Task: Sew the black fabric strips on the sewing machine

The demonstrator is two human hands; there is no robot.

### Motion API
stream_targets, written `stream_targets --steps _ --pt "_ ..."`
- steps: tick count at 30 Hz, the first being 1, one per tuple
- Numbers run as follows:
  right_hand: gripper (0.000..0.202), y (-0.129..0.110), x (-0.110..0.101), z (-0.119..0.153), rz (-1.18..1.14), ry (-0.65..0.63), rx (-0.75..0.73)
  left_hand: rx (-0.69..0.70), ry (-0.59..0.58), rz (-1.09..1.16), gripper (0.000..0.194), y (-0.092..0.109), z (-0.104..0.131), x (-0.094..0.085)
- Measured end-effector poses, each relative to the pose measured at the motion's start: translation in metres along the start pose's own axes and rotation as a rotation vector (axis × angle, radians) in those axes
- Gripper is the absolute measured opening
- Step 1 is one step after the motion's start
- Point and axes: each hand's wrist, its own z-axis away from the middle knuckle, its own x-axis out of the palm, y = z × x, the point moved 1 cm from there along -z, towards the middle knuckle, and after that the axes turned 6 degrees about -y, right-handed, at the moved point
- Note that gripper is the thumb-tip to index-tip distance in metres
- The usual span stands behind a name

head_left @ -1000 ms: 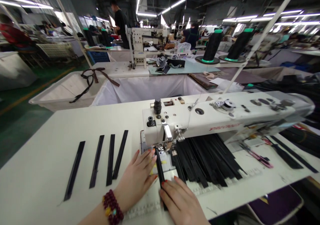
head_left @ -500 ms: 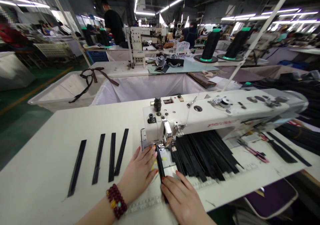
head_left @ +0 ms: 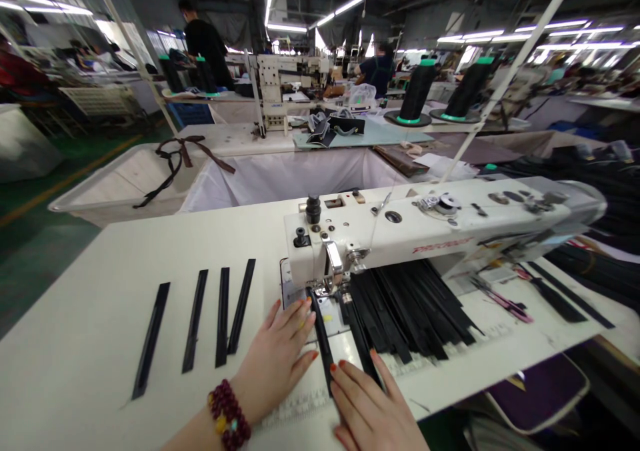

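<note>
A narrow black strip (head_left: pixel 323 339) lies lengthwise under the needle area of a white sewing machine (head_left: pixel 380 227). My left hand (head_left: pixel 275 357) rests flat on its left side, fingers stretched toward the presser foot (head_left: pixel 325 289). Lower down, my right hand (head_left: pixel 373 404) lies with fingers extended, fingertips at the strip's near end. Its outer finger touches a second black strip (head_left: pixel 361 337) at the edge of the pile. That pile of black strips (head_left: pixel 410 311) sits beneath the machine arm. Several separate strips (head_left: pixel 223 317) are laid out left of my left hand.
Pink-handled thread snips (head_left: pixel 505 303) and more black strips (head_left: pixel 557 297) lie to the right. A ruler scale (head_left: pixel 295 404) runs along the table's front. Behind the table stand white-lined bins (head_left: pixel 280 177) and black thread cones (head_left: pixel 419 91). People work farther back.
My right hand has shifted slightly right, its outer finger spreading onto a strip from the pile, which now reaches nearer the front edge. My left hand stays at the first strip, slightly lower.
</note>
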Motion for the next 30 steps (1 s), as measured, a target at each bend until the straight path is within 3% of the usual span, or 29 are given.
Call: stream_targets --steps 10,30 --pt "0.031 0.014 0.000 -0.026 -0.047 -0.090 0.046 -0.058 0.062 0.014 0.045 -0.017 -0.019 0.004" --pt "0.026 0.041 0.025 -0.068 0.059 -0.235 0.014 -0.078 -0.007 0.060 0.031 -0.020 -0.029 -0.001"
